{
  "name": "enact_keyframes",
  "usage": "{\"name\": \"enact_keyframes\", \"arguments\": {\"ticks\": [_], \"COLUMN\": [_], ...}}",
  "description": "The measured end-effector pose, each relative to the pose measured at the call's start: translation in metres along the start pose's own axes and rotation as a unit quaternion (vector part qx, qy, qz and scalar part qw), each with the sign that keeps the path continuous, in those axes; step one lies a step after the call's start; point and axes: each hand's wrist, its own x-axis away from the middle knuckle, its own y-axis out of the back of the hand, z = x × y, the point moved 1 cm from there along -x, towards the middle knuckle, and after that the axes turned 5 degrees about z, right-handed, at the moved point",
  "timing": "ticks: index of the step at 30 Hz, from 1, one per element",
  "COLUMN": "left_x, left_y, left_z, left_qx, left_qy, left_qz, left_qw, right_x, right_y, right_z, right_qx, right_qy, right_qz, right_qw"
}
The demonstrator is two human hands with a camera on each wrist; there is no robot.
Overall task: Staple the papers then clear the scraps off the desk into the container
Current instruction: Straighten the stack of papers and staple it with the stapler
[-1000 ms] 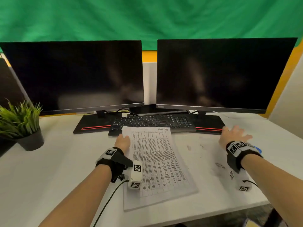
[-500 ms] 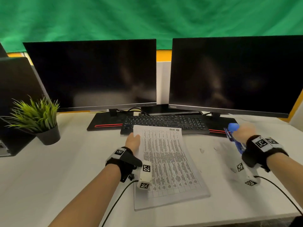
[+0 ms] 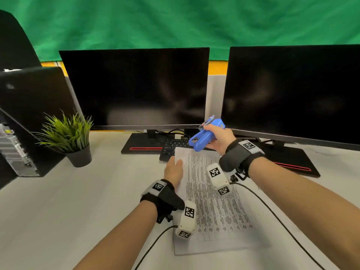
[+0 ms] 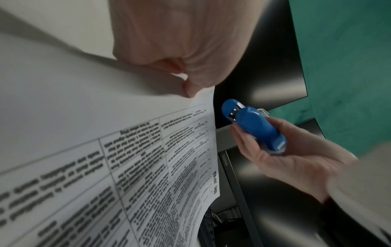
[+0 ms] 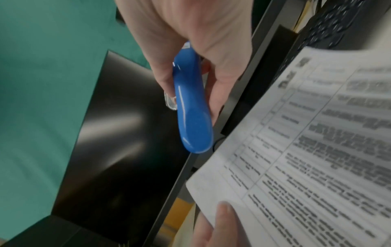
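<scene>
A stack of printed papers [image 3: 212,203] lies on the white desk [image 3: 87,201] in front of me. My left hand [image 3: 174,169] pinches the top-left corner, thumb [image 5: 224,215] on top, and that corner [image 4: 203,100] is lifted off the desk. My right hand [image 3: 217,140] grips a blue stapler [image 3: 204,138] in the air just above the papers' top edge, its nose pointing left and down toward the held corner. The left wrist view shows the stapler [image 4: 255,127] close beside the papers [image 4: 148,167]. No scraps or container show in these frames.
Two dark monitors [image 3: 136,86] [image 3: 296,92] stand at the back, with a black keyboard [image 3: 175,145] partly under the papers. A potted plant [image 3: 70,137] and a black computer case [image 3: 25,121] stand at the left. Cables trail from both wrists.
My right hand took the blue stapler from the desk's right side and carried it up and left to the papers' top edge. The left hand stayed at the corner.
</scene>
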Motion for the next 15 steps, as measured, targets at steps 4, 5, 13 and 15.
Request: {"name": "enact_keyframes", "arguments": {"ticks": [4, 5, 13, 15], "left_x": [0.003, 0.003, 0.004, 0.005], "left_y": [0.002, 0.002, 0.003, 0.003], "left_z": [-0.003, -0.004, -0.007, -0.010], "left_qx": [0.001, 0.000, -0.021, -0.026], "left_qy": [-0.024, -0.029, -0.054, -0.064], "left_qz": [-0.014, -0.017, -0.015, -0.016], "left_qw": [1.000, 0.999, 0.998, 0.997], "right_x": [-0.018, -0.021, -0.035, -0.036], "right_y": [-0.018, -0.022, -0.044, -0.049], "right_z": [-0.010, -0.012, -0.017, -0.021], "right_qx": [0.069, 0.095, 0.290, 0.313], "right_qy": [0.008, 0.010, 0.029, 0.039], "right_qz": [-0.019, -0.018, -0.014, -0.002], "right_qw": [0.997, 0.995, 0.957, 0.949]}}
